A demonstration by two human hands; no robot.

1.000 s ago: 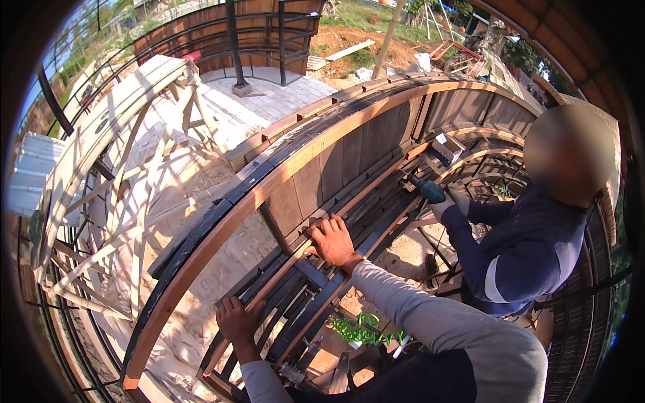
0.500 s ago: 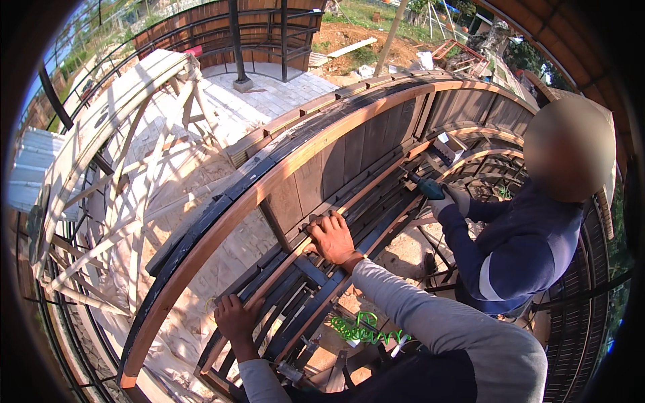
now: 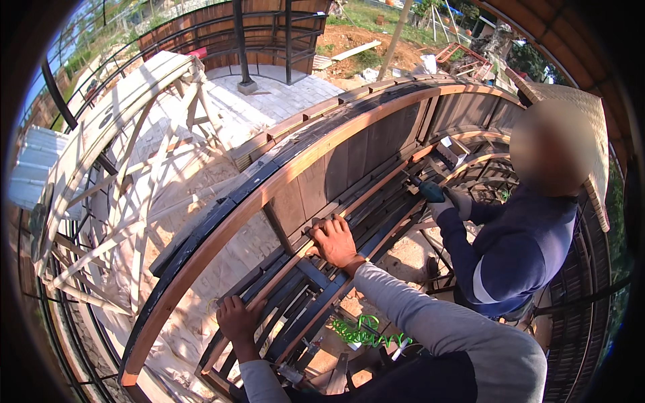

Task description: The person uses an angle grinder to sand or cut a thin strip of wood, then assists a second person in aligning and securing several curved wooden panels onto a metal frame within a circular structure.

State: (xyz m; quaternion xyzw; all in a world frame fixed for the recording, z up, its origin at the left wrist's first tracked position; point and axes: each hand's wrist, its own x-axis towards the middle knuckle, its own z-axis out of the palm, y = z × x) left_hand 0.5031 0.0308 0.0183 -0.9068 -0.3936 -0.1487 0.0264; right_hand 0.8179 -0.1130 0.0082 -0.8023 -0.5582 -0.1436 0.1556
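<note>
**Both hands on a slender wooden batten in a curved frame of timber and black bars**

At far left, pale blue corrugated sheets (image 3: pixel 39 166) show a ribbed surface beside a trestle (image 3: pixel 142 225) of rough, light timber with crossing, slanted legs. Next, a broad curved rail (image 3: pixel 201 265) sweeps from the lower left to the upper right; its inner face is smooth reddish-brown wood, its upper face dark and scuffed. Inside this arc lies the batten (image 3: pixel 280 277), narrow, warm brown and gently bowed, rising obliquely through the middle of the view. The left hand (image 3: pixel 236 319) is closed around its lower stretch, knuckles uppermost. Black bars (image 3: pixel 312 274), straight and square-edged, run alongside and across below it. Farther up the batten, the right hand (image 3: pixel 332 242) has its fingers bent over the wood; their tips are partly hidden, so whether it grips or merely presses cannot be told. Flat grey-brown boards (image 3: pixel 342 164) line the arc behind. Beneath the right forearm, a bright green hose (image 3: pixel 366 330) lies in loose coils. At right, a co-worker in a navy top holds a teal and black power tool (image 3: pixel 430 191) in gloved hands, near an open cardboard box (image 3: pixel 453 152).
</note>
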